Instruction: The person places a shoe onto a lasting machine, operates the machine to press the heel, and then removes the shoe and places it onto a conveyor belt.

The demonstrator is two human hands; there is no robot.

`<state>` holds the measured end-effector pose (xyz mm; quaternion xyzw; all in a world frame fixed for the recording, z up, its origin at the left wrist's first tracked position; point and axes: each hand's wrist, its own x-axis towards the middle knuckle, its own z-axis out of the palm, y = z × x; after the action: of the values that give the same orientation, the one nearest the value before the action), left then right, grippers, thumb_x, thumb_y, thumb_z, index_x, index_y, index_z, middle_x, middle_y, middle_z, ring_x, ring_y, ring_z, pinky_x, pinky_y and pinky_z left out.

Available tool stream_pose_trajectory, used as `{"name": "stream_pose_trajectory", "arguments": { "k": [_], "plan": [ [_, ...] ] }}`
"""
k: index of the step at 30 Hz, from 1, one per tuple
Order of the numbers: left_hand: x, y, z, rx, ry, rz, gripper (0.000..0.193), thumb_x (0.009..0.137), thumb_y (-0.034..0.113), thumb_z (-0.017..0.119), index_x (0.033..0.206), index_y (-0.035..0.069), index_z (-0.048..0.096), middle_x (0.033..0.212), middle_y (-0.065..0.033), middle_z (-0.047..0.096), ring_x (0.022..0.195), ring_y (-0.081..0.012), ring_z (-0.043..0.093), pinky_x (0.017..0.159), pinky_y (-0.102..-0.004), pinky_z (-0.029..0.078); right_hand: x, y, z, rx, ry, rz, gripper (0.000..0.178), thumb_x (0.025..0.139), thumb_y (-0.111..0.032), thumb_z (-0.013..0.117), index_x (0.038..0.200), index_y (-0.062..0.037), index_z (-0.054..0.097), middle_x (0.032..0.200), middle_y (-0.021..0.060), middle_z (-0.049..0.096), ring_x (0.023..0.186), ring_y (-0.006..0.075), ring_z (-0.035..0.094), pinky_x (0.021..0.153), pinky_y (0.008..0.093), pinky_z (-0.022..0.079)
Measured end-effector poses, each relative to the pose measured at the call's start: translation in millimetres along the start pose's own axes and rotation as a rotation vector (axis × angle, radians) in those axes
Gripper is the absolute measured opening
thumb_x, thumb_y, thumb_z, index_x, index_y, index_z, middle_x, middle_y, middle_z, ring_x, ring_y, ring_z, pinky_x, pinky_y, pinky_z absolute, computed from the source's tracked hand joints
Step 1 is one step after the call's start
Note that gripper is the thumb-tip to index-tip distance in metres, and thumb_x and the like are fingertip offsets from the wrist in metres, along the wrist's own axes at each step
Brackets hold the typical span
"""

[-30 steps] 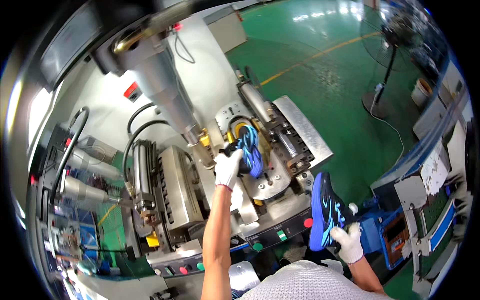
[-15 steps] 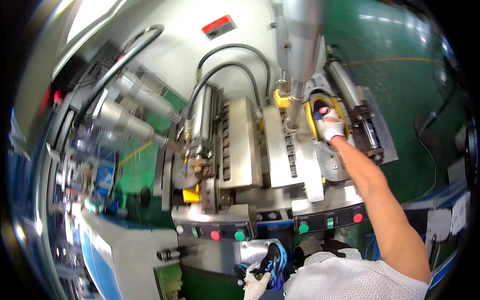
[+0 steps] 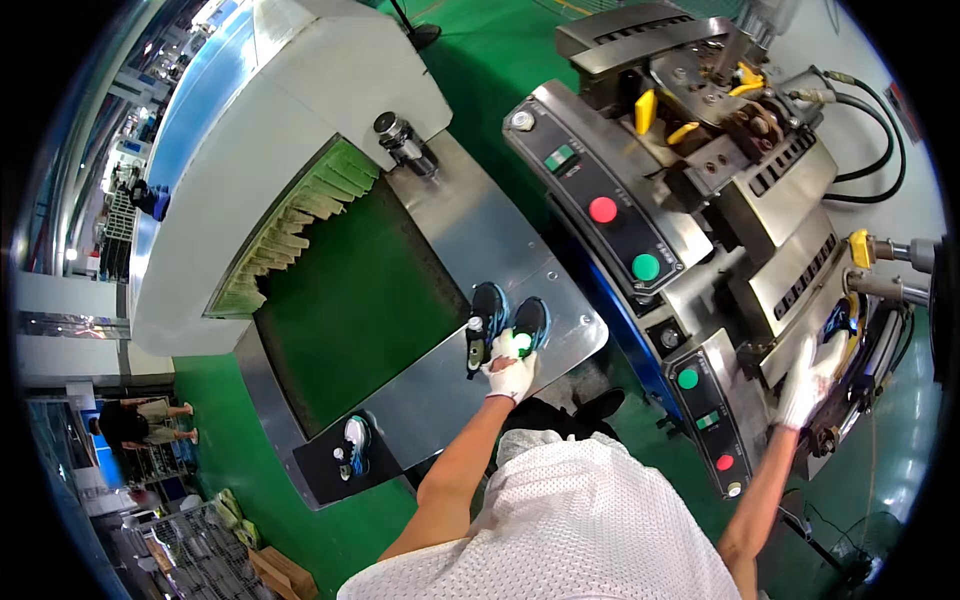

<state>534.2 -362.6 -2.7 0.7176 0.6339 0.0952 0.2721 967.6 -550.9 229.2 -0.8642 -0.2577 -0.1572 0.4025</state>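
Note:
My left hand (image 3: 513,370), in a white glove, closes around the heel end of a dark shoe (image 3: 533,318) with a blue-edged sole. The shoe rests on the metal ledge of the conveyor, and a green and white piece shows at its opening. Close beside it lies a second dark shoe (image 3: 488,312), with a metal fitting at its heel. My right hand (image 3: 808,380), also gloved, lies with fingers stretched out at the pressing machine (image 3: 790,275). Another dark and blue shoe (image 3: 838,318) sits in the machine just beyond those fingers, partly hidden.
A green conveyor belt (image 3: 370,300) runs under a fringed opening in a white housing (image 3: 290,120). A dark metal cylinder (image 3: 405,143) lies on the ledge. One more shoe (image 3: 355,445) sits on a black corner plate. Button panels (image 3: 610,200) front the machine. A person (image 3: 150,422) is far left.
The view has swung left toward the conveyor. My right hand has shifted from inside the machine's yellow-edged cavity to its near end, fingers now straight. My left hand remains at the shoes on the ledge.

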Motion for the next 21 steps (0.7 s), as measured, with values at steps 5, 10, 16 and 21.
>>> {"name": "stream_pose_trajectory", "arguments": {
  "k": [5, 10, 16, 21],
  "plan": [
    [18, 17, -19, -0.078, -0.245, 0.078, 0.077, 0.083, 0.035, 0.077, 0.143, 0.004, 0.04, 0.133, -0.0231, 0.052, 0.125, -0.0434, 0.052, 0.102, -0.0534, 0.044, -150, -67, 71, -0.695, -0.725, -0.281, 0.098, 0.082, -0.032, 0.078, 0.156, 0.0063, 0.027, 0.163, 0.0316, 0.023, 0.148, 0.0499, 0.027, 0.122, 0.0561, 0.021],
    [26, 0, -98, -0.363, -0.266, 0.368, 0.058, 0.087, 0.024, 0.075, 0.136, 0.004, 0.054, 0.135, -0.0232, 0.056, 0.129, -0.0416, 0.053, 0.11, -0.0454, 0.043, -180, -35, 91, -0.645, -0.684, -0.163, 0.1, 0.077, -0.024, 0.076, 0.156, 0.0074, 0.024, 0.165, 0.0323, 0.016, 0.153, 0.0472, 0.016, 0.125, 0.0546, 0.015],
    [63, -40, -98, -0.37, -0.054, 0.148, 0.081, 0.074, 0.023, 0.085, 0.14, -0.005, 0.046, 0.136, -0.0267, 0.054, 0.127, -0.0424, 0.053, 0.11, -0.0486, 0.042, -257, -151, 169, -0.015, -1.093, 0.242, 0.109, 0.077, -0.038, 0.084, 0.157, 0.006, 0.025, 0.148, 0.0299, 0.048, 0.139, 0.0399, 0.048, 0.113, 0.0411, 0.041],
    [64, -48, -51, -0.399, -0.232, 0.13, 0.084, 0.074, 0.014, 0.08, 0.146, -0.003, 0.039, 0.142, -0.0289, 0.049, 0.132, -0.0463, 0.048, 0.113, -0.0522, 0.039, -326, -189, 247, -0.441, -1.148, 0.386, 0.102, 0.074, -0.044, 0.084, 0.153, 0.0007, 0.035, 0.124, 0.0295, 0.065, 0.113, 0.0384, 0.067, 0.099, 0.0451, 0.051]
  ]
}}
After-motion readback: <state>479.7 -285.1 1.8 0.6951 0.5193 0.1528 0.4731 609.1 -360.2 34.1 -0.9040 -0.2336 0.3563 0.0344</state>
